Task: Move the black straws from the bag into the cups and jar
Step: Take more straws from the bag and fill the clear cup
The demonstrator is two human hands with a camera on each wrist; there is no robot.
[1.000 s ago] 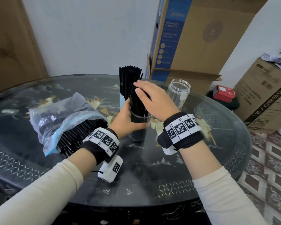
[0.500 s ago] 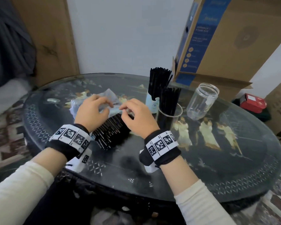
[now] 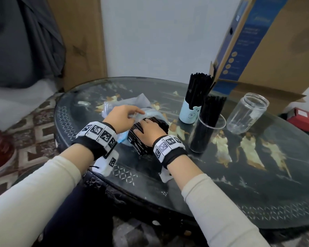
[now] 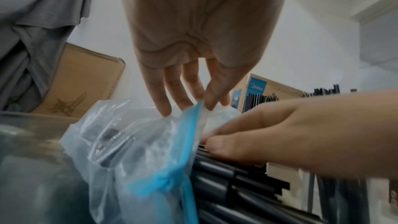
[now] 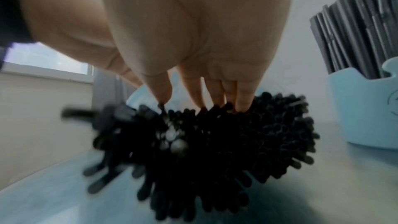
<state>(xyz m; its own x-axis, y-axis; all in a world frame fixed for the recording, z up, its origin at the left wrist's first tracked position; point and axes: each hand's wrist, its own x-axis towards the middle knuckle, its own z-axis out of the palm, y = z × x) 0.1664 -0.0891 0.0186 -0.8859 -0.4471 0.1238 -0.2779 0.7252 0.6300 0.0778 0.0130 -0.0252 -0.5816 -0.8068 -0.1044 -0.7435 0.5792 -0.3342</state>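
Observation:
A clear plastic bag (image 3: 127,104) with a blue zip edge lies on the glass table (image 3: 239,193), black straws (image 3: 141,145) sticking out of its mouth toward me. My left hand (image 3: 137,112) pinches the bag's blue edge (image 4: 193,120) and lifts it. My right hand (image 3: 146,129) reaches under that flap; its thumb and fingertips (image 5: 200,103) dig into the top of the straw bundle (image 5: 215,142) and close on some straws. A pale blue cup (image 3: 189,113) and a clear cup (image 3: 203,136) stand full of straws. The clear jar (image 3: 246,113) holds none.
A large cardboard box (image 3: 275,50) leans at the table's far right, just behind the cups. A red box (image 3: 307,120) lies beyond the jar. Grey cloth (image 3: 21,41) hangs at the far left. The table's near edge is under my wrists.
Both hands left the clear cup and went left to the bag. The left hand has lifted the bag's edge, and the right hand has slid in onto the straws.

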